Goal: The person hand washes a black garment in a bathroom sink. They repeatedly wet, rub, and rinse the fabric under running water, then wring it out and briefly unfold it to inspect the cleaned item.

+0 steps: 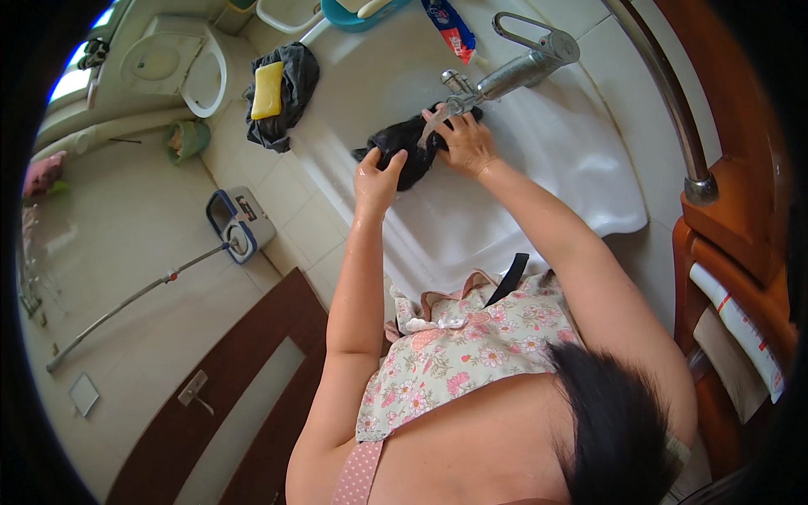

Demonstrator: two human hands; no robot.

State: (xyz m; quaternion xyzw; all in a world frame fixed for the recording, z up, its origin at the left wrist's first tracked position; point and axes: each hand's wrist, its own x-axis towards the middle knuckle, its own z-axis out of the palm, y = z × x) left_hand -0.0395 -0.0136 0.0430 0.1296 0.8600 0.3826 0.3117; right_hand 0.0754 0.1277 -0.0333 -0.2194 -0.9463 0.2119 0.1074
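Observation:
Water runs from the chrome faucet (524, 69) onto a wet black cloth (407, 145) above the white sink basin (543, 145). My left hand (377, 180) pinches the cloth's near-left end between thumb and fingers. At the other end, my right hand (466, 142) has hold of the cloth just beneath the spout, its fingers partly behind the stream. Both hands and forearms look wet. A yellow bar of soap (267, 90) rests on a dark grey bunched cloth (300, 76) on the sink's left edge.
A toothpaste-like tube (449, 25) and a blue basin (353, 16) sit at the sink's far side. To the left are a toilet (205, 76), a green waste bin (187, 142) and a mop bucket (243, 221). A metal rail (669, 95) runs along the right.

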